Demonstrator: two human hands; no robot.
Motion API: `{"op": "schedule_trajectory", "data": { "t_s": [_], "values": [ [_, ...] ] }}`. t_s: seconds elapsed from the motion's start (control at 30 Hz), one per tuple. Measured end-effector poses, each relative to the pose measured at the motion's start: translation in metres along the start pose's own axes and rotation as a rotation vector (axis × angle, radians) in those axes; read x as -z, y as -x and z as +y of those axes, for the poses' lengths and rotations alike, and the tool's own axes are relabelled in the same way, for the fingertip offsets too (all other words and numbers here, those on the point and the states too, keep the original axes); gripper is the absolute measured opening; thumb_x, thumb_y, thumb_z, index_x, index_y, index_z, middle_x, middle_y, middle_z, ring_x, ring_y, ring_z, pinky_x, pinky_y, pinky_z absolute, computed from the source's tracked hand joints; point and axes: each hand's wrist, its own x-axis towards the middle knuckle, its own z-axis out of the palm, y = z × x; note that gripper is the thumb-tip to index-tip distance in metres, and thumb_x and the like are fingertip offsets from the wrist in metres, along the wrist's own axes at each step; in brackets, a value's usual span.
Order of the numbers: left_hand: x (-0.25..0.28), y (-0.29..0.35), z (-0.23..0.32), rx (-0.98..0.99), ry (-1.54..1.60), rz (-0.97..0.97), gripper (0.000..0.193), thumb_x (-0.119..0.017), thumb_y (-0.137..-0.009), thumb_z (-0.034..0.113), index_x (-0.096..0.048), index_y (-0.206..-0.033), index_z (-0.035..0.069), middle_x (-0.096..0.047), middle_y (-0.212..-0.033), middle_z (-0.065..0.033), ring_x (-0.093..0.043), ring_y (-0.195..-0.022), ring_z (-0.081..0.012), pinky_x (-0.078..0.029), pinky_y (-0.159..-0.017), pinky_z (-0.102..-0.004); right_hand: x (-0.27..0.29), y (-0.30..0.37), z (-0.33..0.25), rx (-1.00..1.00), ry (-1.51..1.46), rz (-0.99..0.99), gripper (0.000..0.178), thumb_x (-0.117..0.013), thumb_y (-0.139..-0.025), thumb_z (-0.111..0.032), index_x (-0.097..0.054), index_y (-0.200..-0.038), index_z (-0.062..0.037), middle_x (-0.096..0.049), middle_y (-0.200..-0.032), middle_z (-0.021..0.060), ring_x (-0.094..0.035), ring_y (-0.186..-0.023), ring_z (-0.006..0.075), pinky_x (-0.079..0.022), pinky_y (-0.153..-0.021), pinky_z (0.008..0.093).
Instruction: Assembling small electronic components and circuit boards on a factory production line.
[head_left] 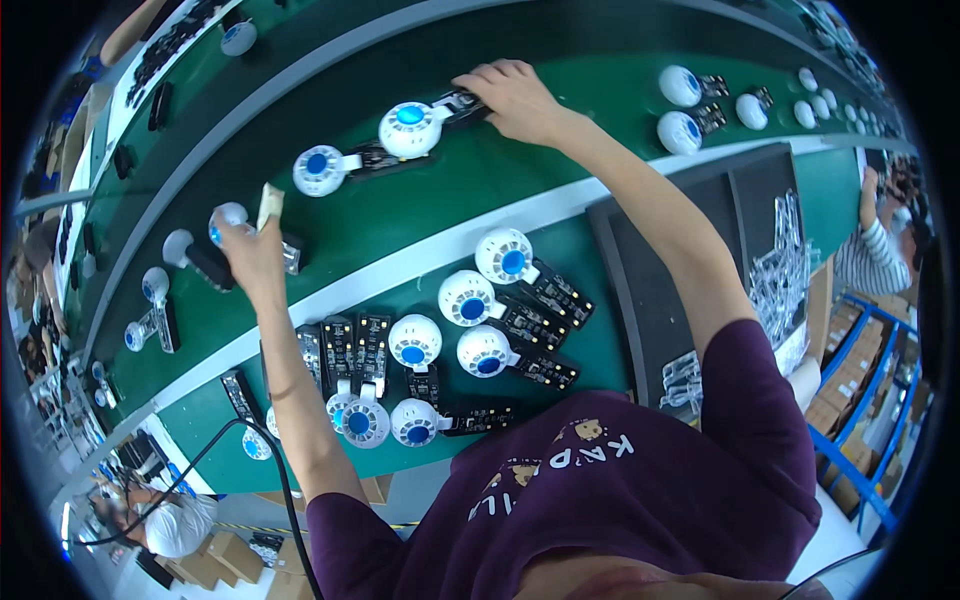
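My left hand [252,255] is at the left on the green belt, its fingers curled over a white round device [232,212] with a blue disc. A cream-coloured cover [270,205] is on its thumb, which points away. A dark board shows beyond the wrist side of that hand. Farther off, my right hand [515,105] grips the black circuit board [460,104] joined to another white round device [410,130]; its fingertips are partly hidden. Left of this lies a similar device [318,170] with its board beneath the neighbouring ball.
Several white devices with black boards [485,350] lie on the near green bench [400,285]. At the right stands a dark tray [650,270] beside clear plastic parts [780,265]. More devices [680,130] sit along the belt. A black cable [285,480] hangs near my left arm.
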Motion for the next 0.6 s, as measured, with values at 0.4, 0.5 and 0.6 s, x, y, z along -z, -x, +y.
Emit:
{"op": "schedule_trajectory", "data": {
  "t_s": [0.4, 0.5, 0.6],
  "values": [
    [-0.052, 0.008, 0.043, -0.124, 0.799, -0.058, 0.049, -0.063, -0.077, 0.027, -0.045, -0.116, 0.003, -0.052, -0.106, -0.0139, -0.055, -0.096, -0.0257, -0.049, -0.082, -0.0424, 0.129, 0.214, -0.073, -0.768, -0.354, 0.067, 0.056, -0.070, -0.068, -0.019, -0.046, -0.117, -0.0063, -0.046, -0.100, 0.0138, -0.044, -0.096, 0.0312, -0.041, -0.082, 0.0384],
    [-0.060, 0.034, 0.095, -0.374, 0.825, 0.114, 0.046, -0.062, -0.079, 0.024, -0.045, -0.116, 0.002, -0.052, -0.107, -0.0143, -0.054, -0.099, -0.0267, -0.046, -0.088, -0.0412, 0.120, 0.255, -0.069, -0.755, -0.360, -0.007, 0.043, -0.066, -0.074, -0.020, -0.053, -0.112, -0.0064, -0.052, -0.100, 0.0138, -0.049, -0.094, 0.0306, -0.043, -0.080, 0.0375],
    [-0.057, 0.053, 0.127, -0.371, 1.027, -0.164, 0.045, -0.063, -0.079, 0.024, -0.045, -0.114, 0.000, -0.052, -0.108, -0.0158, -0.055, -0.098, -0.0279, -0.047, -0.086, -0.0407, 0.147, 0.278, -0.015, -0.798, -0.420, 0.024, 0.027, -0.061, -0.079, -0.023, -0.060, -0.100, -0.0054, -0.059, -0.095, 0.0140, -0.056, -0.089, 0.0303, -0.045, -0.075, 0.0371]
  ]
}}
